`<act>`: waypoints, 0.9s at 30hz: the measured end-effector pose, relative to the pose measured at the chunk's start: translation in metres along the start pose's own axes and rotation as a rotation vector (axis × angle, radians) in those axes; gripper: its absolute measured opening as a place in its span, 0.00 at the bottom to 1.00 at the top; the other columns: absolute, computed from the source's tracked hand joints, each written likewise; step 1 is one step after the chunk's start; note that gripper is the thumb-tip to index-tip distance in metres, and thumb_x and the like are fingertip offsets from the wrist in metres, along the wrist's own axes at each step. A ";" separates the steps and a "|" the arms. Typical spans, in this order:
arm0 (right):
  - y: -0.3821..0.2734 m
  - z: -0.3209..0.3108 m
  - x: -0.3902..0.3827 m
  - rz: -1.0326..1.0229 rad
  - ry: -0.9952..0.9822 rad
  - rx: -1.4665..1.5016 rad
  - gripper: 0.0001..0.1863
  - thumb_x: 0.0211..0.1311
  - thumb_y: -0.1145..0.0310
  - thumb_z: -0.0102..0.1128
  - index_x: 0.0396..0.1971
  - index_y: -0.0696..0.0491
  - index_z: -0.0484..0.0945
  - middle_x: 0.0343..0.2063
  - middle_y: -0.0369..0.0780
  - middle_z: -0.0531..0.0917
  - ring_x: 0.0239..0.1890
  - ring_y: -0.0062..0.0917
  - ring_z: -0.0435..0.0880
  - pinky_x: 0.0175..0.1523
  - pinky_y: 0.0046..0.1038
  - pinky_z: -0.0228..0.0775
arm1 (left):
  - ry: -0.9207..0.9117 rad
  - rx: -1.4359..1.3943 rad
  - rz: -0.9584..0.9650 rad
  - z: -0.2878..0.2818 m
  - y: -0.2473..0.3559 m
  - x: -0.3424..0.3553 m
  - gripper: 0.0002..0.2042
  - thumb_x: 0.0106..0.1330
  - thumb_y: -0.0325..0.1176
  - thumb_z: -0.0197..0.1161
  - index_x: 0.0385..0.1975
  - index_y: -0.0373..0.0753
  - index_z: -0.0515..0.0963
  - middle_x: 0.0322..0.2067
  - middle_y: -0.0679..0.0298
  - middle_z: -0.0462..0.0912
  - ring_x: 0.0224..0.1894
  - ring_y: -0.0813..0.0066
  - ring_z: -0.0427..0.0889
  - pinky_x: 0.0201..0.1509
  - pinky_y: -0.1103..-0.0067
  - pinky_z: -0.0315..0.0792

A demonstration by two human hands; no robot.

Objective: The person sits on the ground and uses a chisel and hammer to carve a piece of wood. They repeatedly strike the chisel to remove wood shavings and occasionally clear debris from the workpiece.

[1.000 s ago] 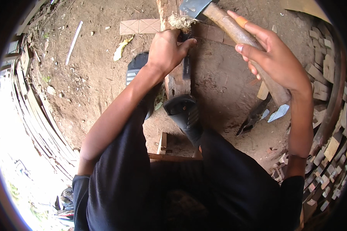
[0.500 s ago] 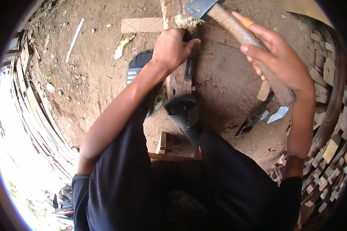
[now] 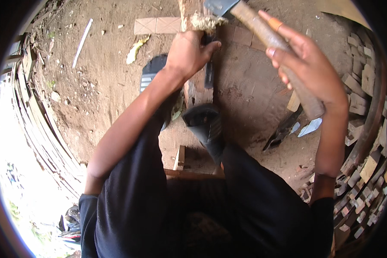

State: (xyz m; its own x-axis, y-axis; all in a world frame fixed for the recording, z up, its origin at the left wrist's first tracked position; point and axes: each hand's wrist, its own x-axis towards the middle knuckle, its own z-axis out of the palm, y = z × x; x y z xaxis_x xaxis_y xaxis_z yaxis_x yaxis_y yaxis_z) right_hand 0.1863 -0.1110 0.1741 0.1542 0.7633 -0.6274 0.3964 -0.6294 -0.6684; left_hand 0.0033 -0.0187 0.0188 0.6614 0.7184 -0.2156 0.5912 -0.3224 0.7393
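My right hand [image 3: 309,64] is wrapped round the thick wooden handle of a hatchet-like tool [image 3: 262,26], raised at the upper right. Its grey metal head is partly cut off by the top edge. My left hand [image 3: 186,53] is closed beside a pale frayed tuft [image 3: 206,22], which seems to top whatever it grips; the fingers hide most of that. The hand is over a rough wooden beam [image 3: 198,92] that runs away from me. A flat black strip [image 3: 209,75] shows along the beam just below my thumb. The metal head hangs close to the tuft.
My sandalled foot [image 3: 204,122] presses on the beam's near end; the other sandal [image 3: 152,71] is left of it. A patterned tile strip [image 3: 157,26] crosses the dirt floor. Stacked wood offcuts [image 3: 361,202] line the right side, and a small wood block [image 3: 179,158] lies between my legs.
The view has shifted very slightly. Both hands keep their grips, and the raised tool stays almost in the same place.
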 end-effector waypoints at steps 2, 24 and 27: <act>0.002 -0.008 -0.001 0.012 0.075 0.022 0.31 0.67 0.67 0.57 0.69 0.50 0.60 0.23 0.31 0.75 0.18 0.11 0.70 0.23 0.15 0.68 | -0.014 -0.017 -0.024 -0.001 0.002 -0.003 0.18 0.57 0.42 0.69 0.27 0.28 0.80 0.23 0.43 0.81 0.30 0.46 0.83 0.37 0.64 0.77; 0.004 0.004 0.008 -0.178 0.192 0.003 0.31 0.67 0.71 0.55 0.69 0.50 0.58 0.23 0.33 0.74 0.18 0.13 0.72 0.22 0.17 0.69 | -0.055 -0.043 -0.056 0.001 0.004 -0.003 0.19 0.58 0.43 0.69 0.28 0.28 0.81 0.24 0.44 0.82 0.31 0.48 0.84 0.39 0.64 0.77; 0.002 0.006 -0.004 -0.044 -0.033 -0.017 0.31 0.67 0.70 0.56 0.69 0.47 0.59 0.27 0.34 0.76 0.18 0.11 0.71 0.22 0.16 0.69 | -0.071 -0.017 -0.037 0.004 -0.003 -0.015 0.18 0.58 0.43 0.69 0.28 0.28 0.81 0.24 0.45 0.82 0.30 0.49 0.84 0.39 0.65 0.78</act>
State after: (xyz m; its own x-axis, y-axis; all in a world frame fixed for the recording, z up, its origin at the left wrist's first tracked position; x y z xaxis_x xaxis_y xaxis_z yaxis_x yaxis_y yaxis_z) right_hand 0.1808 -0.1161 0.1729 0.1068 0.7846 -0.6107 0.4171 -0.5929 -0.6888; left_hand -0.0064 -0.0309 0.0169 0.6709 0.6836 -0.2872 0.6081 -0.2856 0.7408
